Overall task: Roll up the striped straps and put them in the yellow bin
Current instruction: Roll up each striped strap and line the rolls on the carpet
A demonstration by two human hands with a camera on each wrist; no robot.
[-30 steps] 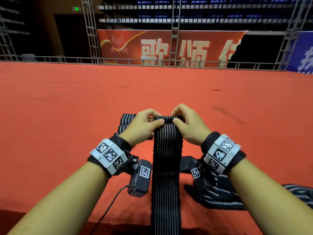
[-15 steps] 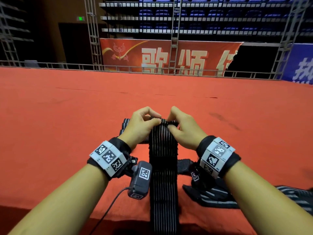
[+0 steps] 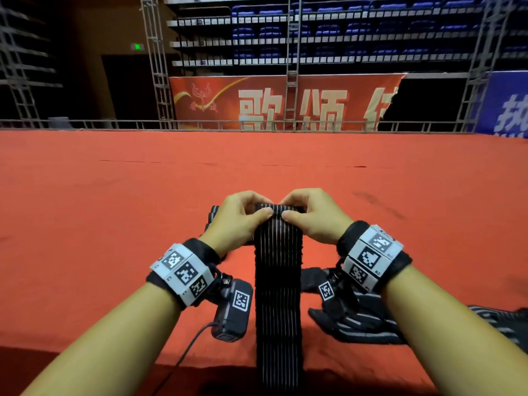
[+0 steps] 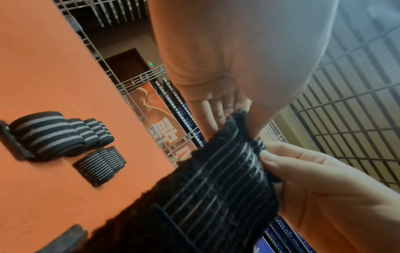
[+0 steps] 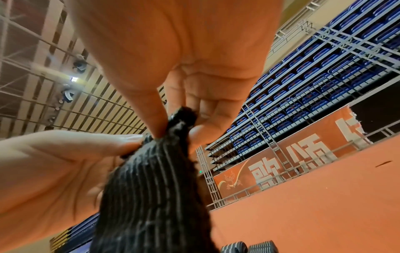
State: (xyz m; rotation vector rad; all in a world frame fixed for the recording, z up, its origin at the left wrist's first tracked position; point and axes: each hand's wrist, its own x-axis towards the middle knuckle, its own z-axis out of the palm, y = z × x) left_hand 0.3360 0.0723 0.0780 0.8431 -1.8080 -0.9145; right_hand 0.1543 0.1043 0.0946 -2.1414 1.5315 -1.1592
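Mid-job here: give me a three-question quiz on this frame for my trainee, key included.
1. True or false: both hands pinch the top end of the thin-striped strap.
2. Where do the finished rolls lie? A) in a bin B) on the red carpet C) in the person's lap
3. Fill in: unrolled straps lie heaped under the ___ forearm.

Key: 1 true: left hand and right hand both grip it. 2 B. 3 right.

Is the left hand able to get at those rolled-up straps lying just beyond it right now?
Probably not yet: the left hand is pinching the striped strap with the right hand. The rolled straps lie close, nothing between.
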